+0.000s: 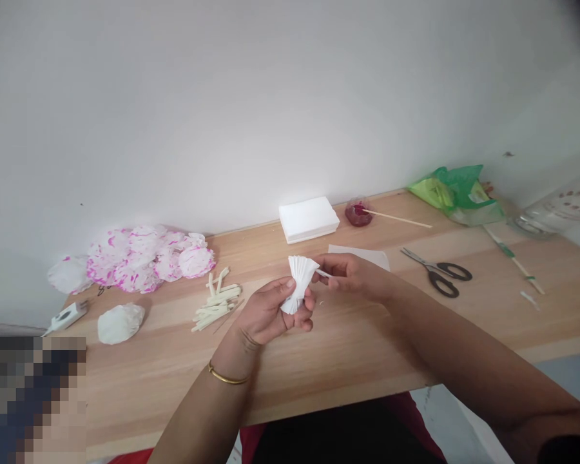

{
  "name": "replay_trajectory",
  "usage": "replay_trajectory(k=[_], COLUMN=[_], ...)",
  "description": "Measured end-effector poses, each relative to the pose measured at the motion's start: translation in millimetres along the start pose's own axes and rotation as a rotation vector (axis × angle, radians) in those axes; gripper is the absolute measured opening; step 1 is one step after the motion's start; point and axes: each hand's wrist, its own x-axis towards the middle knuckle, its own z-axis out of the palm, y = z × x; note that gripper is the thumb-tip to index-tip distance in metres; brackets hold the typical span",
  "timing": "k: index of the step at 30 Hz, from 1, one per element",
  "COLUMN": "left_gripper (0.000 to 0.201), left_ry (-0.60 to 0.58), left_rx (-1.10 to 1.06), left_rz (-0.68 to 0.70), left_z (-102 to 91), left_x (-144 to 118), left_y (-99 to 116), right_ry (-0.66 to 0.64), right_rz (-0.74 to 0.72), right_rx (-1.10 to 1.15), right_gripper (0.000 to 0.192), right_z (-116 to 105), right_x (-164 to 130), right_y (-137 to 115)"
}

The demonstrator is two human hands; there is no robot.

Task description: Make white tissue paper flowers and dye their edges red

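My left hand (273, 306) pinches a pleated white tissue paper (300, 277) at its middle, and the folds fan out above and below the fingers. Just right of it, my right hand (350, 276) is closed on a thin white strip (323, 273) that points at the pleats. Whether the strip touches the tissue I cannot tell. Partly behind my right hand lies a flat white sheet (362, 256). Left of my left hand is a loose pile of pale cream strips (217, 306) with a thin stick beside it.
Pink-edged white paper flowers (145, 258) are heaped at the left, near a white paper ball (120, 323) and a white glue gun-like device (68, 316). A tissue stack (309, 219), red dye bowl (358, 212), scissors (437, 272), green plastic bag (457, 193) and clear jar (555, 209) stand around.
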Motion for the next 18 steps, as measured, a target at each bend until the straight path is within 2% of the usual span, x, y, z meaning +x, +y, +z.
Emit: replay_trajectory(k=[2,7,11,15,18], left_gripper=[0.027,0.031,0.03,0.031,0.032], left_ry=[-0.006,-0.051,-0.129,-0.137,-0.142], left_rx=[0.02,0.033,-0.018,-0.048,-0.058], left_rz=[-0.016,-0.093,-0.133,-0.181,-0.21], left_z=[1.4,3.6,4.8,5.4,6.1], left_x=[2.1,4.1,3.8,3.4,2.6], left_y=[-3.9,-11.6,-14.1,-14.8,-14.9], right_ry=[-0.061,-0.146,-0.145,-0.146,-0.17], right_rz=[-0.008,0.106,0.053,-0.032,-0.068], right_rx=[0.067,0.232,0.199,0.142,0.111], right_gripper=[0.044,0.052,0.045,0.04,0.027], right_z=[2.6,7.4,4.0,-0.2,-1.0], right_x=[0.1,0.0,-0.2,0.3,0.4], right_y=[1.3,5.5,7.3,7.7,6.1])
